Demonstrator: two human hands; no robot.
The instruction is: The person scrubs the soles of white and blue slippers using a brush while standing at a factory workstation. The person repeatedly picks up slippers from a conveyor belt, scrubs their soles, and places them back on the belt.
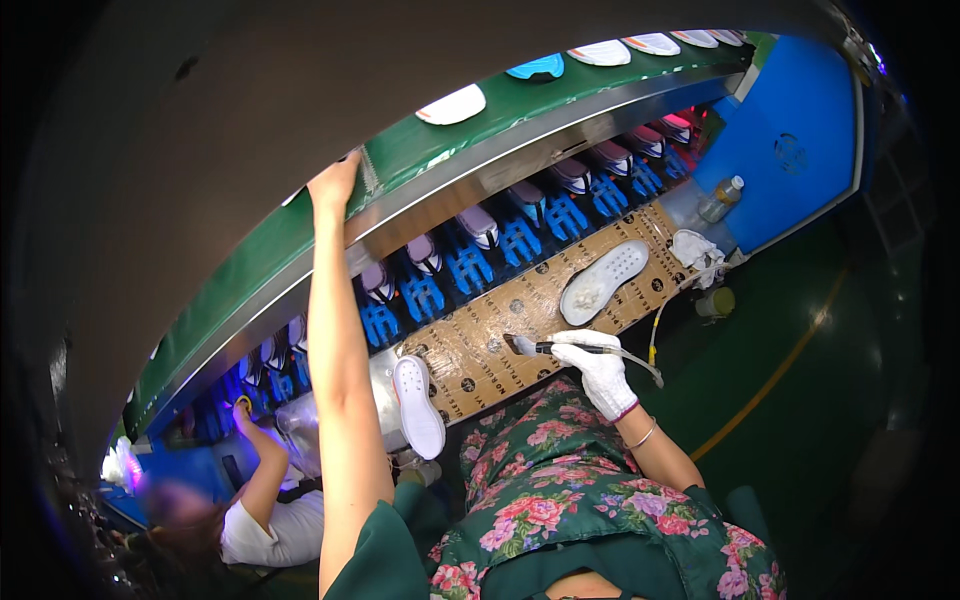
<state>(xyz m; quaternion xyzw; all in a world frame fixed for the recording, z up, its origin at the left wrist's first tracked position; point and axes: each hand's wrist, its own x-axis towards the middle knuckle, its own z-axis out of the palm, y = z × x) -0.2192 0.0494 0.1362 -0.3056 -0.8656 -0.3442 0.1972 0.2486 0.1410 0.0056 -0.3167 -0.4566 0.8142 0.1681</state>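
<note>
My left hand (335, 182), bare, reaches up to the green conveyor belt (410, 150) on the upper level. Its fingers are partly hidden by the dark overhang, so I cannot tell whether they grip anything. My right hand (597, 373) wears a white knit glove and is closed around a brush (527, 346) with a dark handle. A thin clear tube trails from the brush's rear end. Just beyond the glove, a white shoe sole (603, 282) lies on the cardboard-covered shelf (480, 365). Another white sole (418, 408) lies at the shelf's left end.
White soles (452, 104) and a blue one (537, 67) sit on the upper belt. Below it, several shoe uppers (478, 227) stand in a row on blue holders (470, 265). A bottle (721, 198) and white cloth (697, 250) are at right. A co-worker (275, 525) sits at lower left.
</note>
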